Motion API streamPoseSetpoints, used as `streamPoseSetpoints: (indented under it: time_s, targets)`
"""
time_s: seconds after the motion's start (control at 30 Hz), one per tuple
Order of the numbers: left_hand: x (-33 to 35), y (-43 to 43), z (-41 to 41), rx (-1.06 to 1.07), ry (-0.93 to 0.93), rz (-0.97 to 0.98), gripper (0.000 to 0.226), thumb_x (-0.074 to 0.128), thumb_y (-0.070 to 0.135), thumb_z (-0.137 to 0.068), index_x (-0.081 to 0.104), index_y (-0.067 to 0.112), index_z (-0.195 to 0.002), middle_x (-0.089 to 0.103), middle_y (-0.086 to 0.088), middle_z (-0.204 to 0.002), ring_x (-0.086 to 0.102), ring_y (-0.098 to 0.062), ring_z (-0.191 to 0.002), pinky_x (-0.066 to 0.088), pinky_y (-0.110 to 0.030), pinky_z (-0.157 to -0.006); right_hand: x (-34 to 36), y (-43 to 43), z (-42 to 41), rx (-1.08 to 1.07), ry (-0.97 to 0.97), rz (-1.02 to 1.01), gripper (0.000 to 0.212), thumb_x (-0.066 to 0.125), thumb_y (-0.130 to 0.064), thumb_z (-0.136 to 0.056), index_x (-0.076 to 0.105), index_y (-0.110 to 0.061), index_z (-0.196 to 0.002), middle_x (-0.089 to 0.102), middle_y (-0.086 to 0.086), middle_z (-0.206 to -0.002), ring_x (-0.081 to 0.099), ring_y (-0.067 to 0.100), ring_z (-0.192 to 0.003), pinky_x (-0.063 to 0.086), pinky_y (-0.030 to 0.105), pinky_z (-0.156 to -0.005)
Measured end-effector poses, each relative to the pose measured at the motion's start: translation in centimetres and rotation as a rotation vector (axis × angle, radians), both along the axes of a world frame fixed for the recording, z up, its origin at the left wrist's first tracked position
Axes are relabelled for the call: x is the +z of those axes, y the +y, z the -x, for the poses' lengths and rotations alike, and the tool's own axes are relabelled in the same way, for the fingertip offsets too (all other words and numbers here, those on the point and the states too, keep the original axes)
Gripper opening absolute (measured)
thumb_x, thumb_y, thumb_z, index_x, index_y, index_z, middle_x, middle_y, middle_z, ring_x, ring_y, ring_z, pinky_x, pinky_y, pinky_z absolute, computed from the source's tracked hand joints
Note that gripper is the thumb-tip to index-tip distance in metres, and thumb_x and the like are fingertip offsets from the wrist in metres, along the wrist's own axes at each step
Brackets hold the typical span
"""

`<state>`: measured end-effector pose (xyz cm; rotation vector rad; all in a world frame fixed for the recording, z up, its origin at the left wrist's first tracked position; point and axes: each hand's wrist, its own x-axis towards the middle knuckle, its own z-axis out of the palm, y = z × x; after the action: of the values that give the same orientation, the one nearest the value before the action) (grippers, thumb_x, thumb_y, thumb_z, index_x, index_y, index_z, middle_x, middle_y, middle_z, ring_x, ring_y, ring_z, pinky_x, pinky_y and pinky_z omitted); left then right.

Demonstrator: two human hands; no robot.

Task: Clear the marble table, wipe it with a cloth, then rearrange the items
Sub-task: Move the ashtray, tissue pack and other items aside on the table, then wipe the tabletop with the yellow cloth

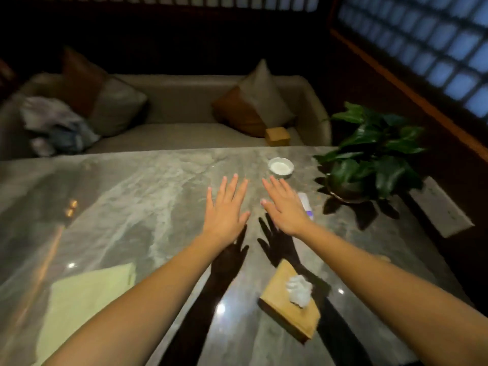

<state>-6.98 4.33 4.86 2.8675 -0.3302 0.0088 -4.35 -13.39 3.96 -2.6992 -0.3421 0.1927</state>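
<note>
The grey marble table [126, 196] fills the middle of the view. Above it my left hand [227, 207] and my right hand [284, 207] hover flat, fingers spread, holding nothing. A pale yellow cloth [87, 299] lies near the front left edge. A wooden tissue box [287, 305] with a white tissue sticking out sits front right, under my right forearm. A small white round dish [281, 167] stands just beyond my right hand. A white and purple tube [306, 204] lies partly hidden behind that hand. A potted green plant [369, 157] stands at the right.
Behind the table is a grey sofa [179, 133] with cushions, a heap of clothes [52, 125] at its left end and a small wooden box [277, 136] on the seat. A grey block [441, 207] lies right of the plant.
</note>
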Motion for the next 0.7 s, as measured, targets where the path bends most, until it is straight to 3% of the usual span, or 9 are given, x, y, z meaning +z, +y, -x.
streamPoseSetpoints:
  time_s: [0.13, 0.33, 0.5, 0.7]
  targets:
    - [-0.1, 11.0, 2.9, 0.136, -0.009, -0.136, 0.071, 0.036, 0.044, -0.096, -0.007, 0.026, -0.149, -0.013, 0.000, -0.159, -0.014, -0.022, -0.146, -0.006, -0.051, -0.115, 0.5, 10.6, 1.1, 0.158, -0.095, 0.093, 0.061, 0.029, -0.046, -0.101, 0.002, -0.030, -0.153, -0.006, -0.003, -0.162, -0.009, 0.021, -0.148, 0.001, 0.053, -0.118]
    - [-0.4, 23.6, 5.6, 0.273, -0.056, -0.167, 0.070, 0.034, 0.049, -0.095, -0.003, 0.025, -0.150, -0.009, 0.000, -0.159, -0.010, -0.022, -0.147, -0.005, -0.051, -0.115, -0.5, 22.5, 3.1, 0.293, -0.110, 0.112, 0.062, 0.027, -0.047, -0.101, -0.002, -0.029, -0.153, -0.009, -0.003, -0.162, -0.011, 0.021, -0.148, -0.003, 0.053, -0.116]
    - [-2.3, 30.9, 7.3, 0.317, 0.016, -0.166, 0.069, 0.029, 0.049, -0.096, -0.007, 0.025, -0.149, -0.015, 0.001, -0.158, -0.016, -0.021, -0.145, -0.010, -0.051, -0.114, -2.8, 29.7, 5.2, 0.377, -0.080, 0.127, 0.062, 0.028, -0.047, -0.101, -0.001, -0.028, -0.153, -0.008, -0.002, -0.162, -0.012, 0.022, -0.148, -0.005, 0.052, -0.117]
    - [-5.8, 37.1, 9.0, 0.307, 0.124, -0.173, 0.067, 0.022, 0.051, -0.097, -0.012, 0.025, -0.148, -0.019, 0.002, -0.157, -0.019, -0.019, -0.144, -0.010, -0.051, -0.114, -6.5, 36.7, 7.8, 0.470, 0.007, 0.211, 0.075, -0.002, -0.061, -0.084, -0.005, -0.030, -0.153, -0.012, -0.003, -0.161, -0.014, 0.021, -0.147, -0.007, 0.052, -0.115]
